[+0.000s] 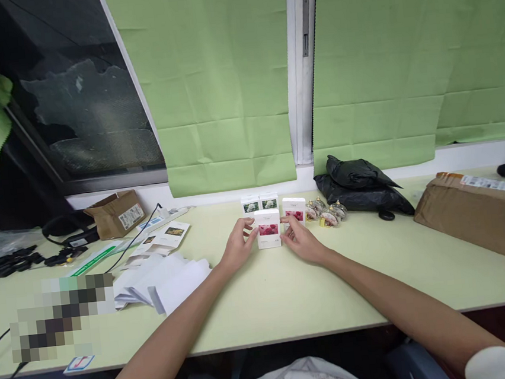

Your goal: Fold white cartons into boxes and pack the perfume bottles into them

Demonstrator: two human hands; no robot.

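A small white box with a pink flower picture (268, 229) stands upright between my hands. My left hand (240, 243) grips its left side, with the thumb at the front edge and the fingers curled towards the top. My right hand (303, 241) closes on its right side. Just behind my right hand is a second pink flower box (294, 205), partly hidden by the fingers. Two white boxes with white flower pictures, a left one (250, 204) and a right one (269, 201), stand side by side behind the held box.
Several small round bottles with gold caps (328, 213) sit to the right of the boxes. Black plastic bags (362, 188) and a long cardboard box (478, 215) lie farther right. Left are white papers (167, 278), an open carton (116, 213) and cables. Green curtains (224, 85) hang behind.
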